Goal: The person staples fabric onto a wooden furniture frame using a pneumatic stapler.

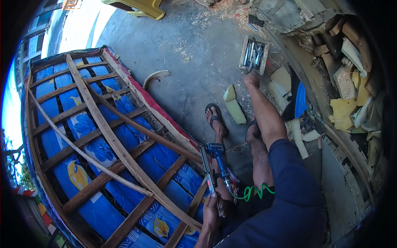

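Observation:
My left hand (211,213) is closed around the lower end of the long metal magazine of a blue pneumatic staple gun (216,149). A coiled green air hose (250,191) runs from the gun's handle toward my lap. Out ahead, my right arm is stretched to a small wooden box (242,62) on the floor, which holds several strips of staples (258,56). My right hand (251,78) is closed at the box's near edge, and a thin dark strip sticks out from its fingers into the box; the fingertips are partly hidden.
At my left lies a large wooden frame (124,159) with slats over blue patterned fabric (84,149). Foam pieces (235,110) lie by my feet. Wood and foam scraps (347,82) are heaped at the right. A yellow plastic chair (151,9) stands at the back.

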Motion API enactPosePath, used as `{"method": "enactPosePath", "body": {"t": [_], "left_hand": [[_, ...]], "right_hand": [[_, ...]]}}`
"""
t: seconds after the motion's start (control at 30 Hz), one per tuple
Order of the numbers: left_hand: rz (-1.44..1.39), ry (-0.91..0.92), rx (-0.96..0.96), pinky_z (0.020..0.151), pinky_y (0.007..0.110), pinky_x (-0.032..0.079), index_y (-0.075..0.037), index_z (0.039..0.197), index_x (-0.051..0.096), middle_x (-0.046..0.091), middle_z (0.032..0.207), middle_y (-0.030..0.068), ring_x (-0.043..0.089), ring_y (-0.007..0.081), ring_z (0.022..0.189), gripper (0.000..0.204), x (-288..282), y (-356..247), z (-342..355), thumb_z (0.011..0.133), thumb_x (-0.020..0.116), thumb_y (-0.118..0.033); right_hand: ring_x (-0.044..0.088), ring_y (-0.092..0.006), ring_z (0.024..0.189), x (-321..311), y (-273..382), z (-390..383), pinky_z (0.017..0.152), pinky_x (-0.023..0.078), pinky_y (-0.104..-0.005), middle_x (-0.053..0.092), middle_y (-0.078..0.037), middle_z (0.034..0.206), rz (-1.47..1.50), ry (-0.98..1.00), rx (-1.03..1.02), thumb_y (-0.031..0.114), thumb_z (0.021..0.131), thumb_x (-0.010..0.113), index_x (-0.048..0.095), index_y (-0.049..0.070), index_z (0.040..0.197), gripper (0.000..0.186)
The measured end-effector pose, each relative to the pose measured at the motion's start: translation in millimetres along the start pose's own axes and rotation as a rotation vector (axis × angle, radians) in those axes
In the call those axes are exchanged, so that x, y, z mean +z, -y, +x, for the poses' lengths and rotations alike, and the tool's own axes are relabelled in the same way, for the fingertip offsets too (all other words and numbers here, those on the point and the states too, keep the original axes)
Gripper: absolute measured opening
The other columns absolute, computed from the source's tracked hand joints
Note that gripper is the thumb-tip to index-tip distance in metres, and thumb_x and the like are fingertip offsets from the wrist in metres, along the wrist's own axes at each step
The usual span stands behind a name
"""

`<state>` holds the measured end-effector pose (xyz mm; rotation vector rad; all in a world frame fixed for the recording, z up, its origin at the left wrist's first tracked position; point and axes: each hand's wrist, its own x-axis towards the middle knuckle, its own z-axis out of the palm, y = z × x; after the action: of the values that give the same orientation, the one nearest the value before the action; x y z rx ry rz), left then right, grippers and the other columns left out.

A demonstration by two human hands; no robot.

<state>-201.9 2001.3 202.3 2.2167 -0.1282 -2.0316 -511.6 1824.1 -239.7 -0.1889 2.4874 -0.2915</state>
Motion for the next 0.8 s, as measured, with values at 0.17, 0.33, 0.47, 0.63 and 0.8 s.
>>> {"method": "enactPosePath", "body": {"t": [0.17, 0.33, 0.47, 0.63, 0.8], "left_hand": [[-0.1, -0.054, -0.063, 0.042, 0.025, 0.036, -0.007, 0.1, 0.05, 0.045, 0.066, 0.0012, 0.043, 0.0112, 0.047, 0.023, -3, 4, -12, 0.105, 0.049, -0.029], [-0.044, 0.049, -0.007, 0.042, 0.025, 0.037, -0.007, 0.101, 0.049, 0.047, 0.067, 0.0012, 0.044, 0.0108, 0.047, 0.02, 7, -13, -36, 0.104, 0.053, -0.027], [0.067, 0.141, 0.064, 0.042, 0.026, 0.038, -0.008, 0.104, 0.048, 0.048, 0.068, 0.0008, 0.046, 0.0108, 0.048, 0.02, 27, -40, -68, 0.102, 0.056, -0.026], [0.211, 0.256, 0.252, 0.04, 0.029, 0.043, -0.002, 0.103, 0.051, 0.052, 0.066, 0.0034, 0.05, 0.0147, 0.044, 0.027, 31, -52, -93, 0.1, 0.059, -0.028], [0.374, 0.309, 0.292, 0.039, 0.029, 0.043, -0.002, 0.105, 0.051, 0.053, 0.067, 0.0043, 0.051, 0.0144, 0.044, 0.027, 27, -70, -133, 0.1, 0.059, -0.028]], "right_hand": [[0.064, -0.0414, 0.114, -33, 14, 2, 0.096, 0.052, -0.0487, 0.07, -0.022, 0.115, 0.033, 0.141, 0.147, 0.042, 0.088, 0.066, 0.068, 0.005, 0.119, 0.048], [0.068, -0.0441, 0.1, -126, 14, -20, 0.089, 0.053, -0.0513, 0.071, -0.026, 0.104, -0.022, -0.081, -0.272, 0.036, 0.093, 0.059, 0.073, 0.002, 0.103, 0.038], [0.067, -0.0446, 0.099, -199, 22, -37, 0.087, 0.052, -0.0529, 0.071, -0.024, 0.101, -0.029, -0.072, -0.329, 0.041, 0.093, 0.06, 0.072, 0.006, 0.109, 0.041], [0.07, -0.0421, 0.09, -284, 46, -88, 0.082, 0.053, -0.0518, 0.073, -0.019, 0.095, 0.089, -0.216, -0.339, 0.044, 0.093, 0.059, 0.074, 0.01, 0.107, 0.039], [0.071, -0.0289, 0.076, -350, 40, -167, 0.075, 0.055, -0.0422, 0.074, -0.013, 0.082, 0.442, -0.114, -0.328, 0.04, 0.095, 0.06, 0.072, 0.006, 0.11, 0.039]]}}
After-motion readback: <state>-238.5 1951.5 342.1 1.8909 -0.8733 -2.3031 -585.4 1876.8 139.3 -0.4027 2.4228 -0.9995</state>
